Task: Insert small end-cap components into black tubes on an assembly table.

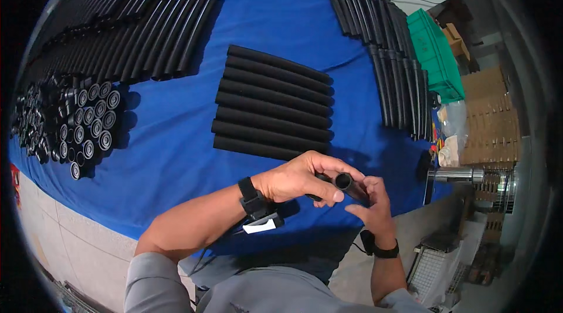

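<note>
While the left hand [300,178] and right hand [376,210] grip black tubing [356,193] over the worktop's [170,137] near edge, handling probably next needs steady alignment.

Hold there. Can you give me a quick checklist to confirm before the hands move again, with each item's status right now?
1. Black tube held in the right hand: ok.
2. Tube's open end uncovered: ok, it faces up toward the camera.
3. Dark piece in the left hand identified: cannot tell, mostly hidden by the hand.
4. Row of tubes lined up on the blue cloth: ok, side by side.
5. Round pieces all neatly sorted: not ok, many are jumbled.
</note>
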### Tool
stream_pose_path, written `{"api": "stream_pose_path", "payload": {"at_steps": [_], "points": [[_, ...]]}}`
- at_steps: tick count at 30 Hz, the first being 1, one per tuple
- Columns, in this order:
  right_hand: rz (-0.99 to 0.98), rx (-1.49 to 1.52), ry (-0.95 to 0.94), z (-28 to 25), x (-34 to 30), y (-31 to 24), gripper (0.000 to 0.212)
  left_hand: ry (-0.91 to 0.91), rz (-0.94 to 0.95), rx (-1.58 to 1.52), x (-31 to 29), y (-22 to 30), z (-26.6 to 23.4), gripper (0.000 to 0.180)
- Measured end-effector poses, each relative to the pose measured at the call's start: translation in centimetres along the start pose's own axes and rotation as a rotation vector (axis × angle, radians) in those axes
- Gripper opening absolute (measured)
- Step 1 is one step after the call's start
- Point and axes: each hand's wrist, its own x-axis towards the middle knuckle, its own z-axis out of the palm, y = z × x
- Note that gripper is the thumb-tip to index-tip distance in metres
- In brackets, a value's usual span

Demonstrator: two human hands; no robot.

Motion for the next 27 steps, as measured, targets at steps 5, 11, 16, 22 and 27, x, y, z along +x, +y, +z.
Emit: {"api": "stream_pose_path", "payload": {"at_steps": [5, 11, 16, 22, 27], "points": [[0.022, -0.06, -0.192, -2.7, 0.0, 2.5, 0.039, 0.017, -0.024, -0.004, -0.1, 0.0, 0.0, 0.048], [0.023, -0.023, -0.194, -1.7, -0.1, 1.2, 0.037, -0.019, 0.017, -0.016, 0.3, -0.2, -0.2, 0.047], [0.106, 0.115, -0.132, -1.3, -0.2, 1.3, 0.028, 0.0, -0.011, -0.004, -0.7, 0.3, 0.2, 0.046], [0.088, 0.121, -0.26, -2.3, -0.1, 1.7, 0.032, -0.06, -0.01, -0.02, 0.1, 0.4, 0.2, 0.046], [0.077, 0.1, -0.151, -1.2, -0.3, 0.9, 0.038, -0.121, -0.035, 0.066, -0.2, 0.6, 0.1, 0.048]]}}
